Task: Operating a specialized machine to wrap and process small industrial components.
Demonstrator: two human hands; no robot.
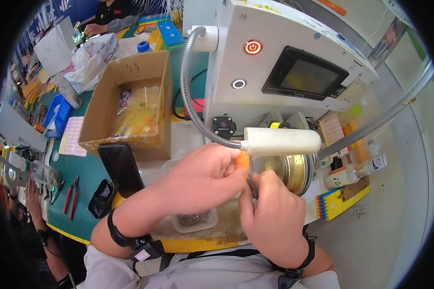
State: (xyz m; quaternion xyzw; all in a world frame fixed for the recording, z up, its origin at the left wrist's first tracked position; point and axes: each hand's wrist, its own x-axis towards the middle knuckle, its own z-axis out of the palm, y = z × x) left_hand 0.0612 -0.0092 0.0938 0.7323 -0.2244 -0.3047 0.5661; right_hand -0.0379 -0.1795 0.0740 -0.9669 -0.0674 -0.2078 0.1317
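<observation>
My left hand [205, 168] pinches a small orange piece [242, 161] between thumb and fingers, just under the white cylinder of a gooseneck lamp [282, 141]. Close against it, my right hand [277, 212] has its fingers closed on a slim dark metal tool [251, 187], mostly hidden by the fingers, so its kind cannot be made out. Both hands meet in front of a brass-coloured round wheel [294, 174] on a white machine [226, 48]. Below my left wrist lies a clear plastic tray [212, 224] with many tiny metal pieces.
A cardboard box [161, 106] with yellow scraps stands at the left, a phone [120, 168] leaning on it. Red-handled pliers [71, 197] and a black case [101, 198] lie on the green mat. Bottles [342, 177] stand right of the wheel. Other people sit left and far left.
</observation>
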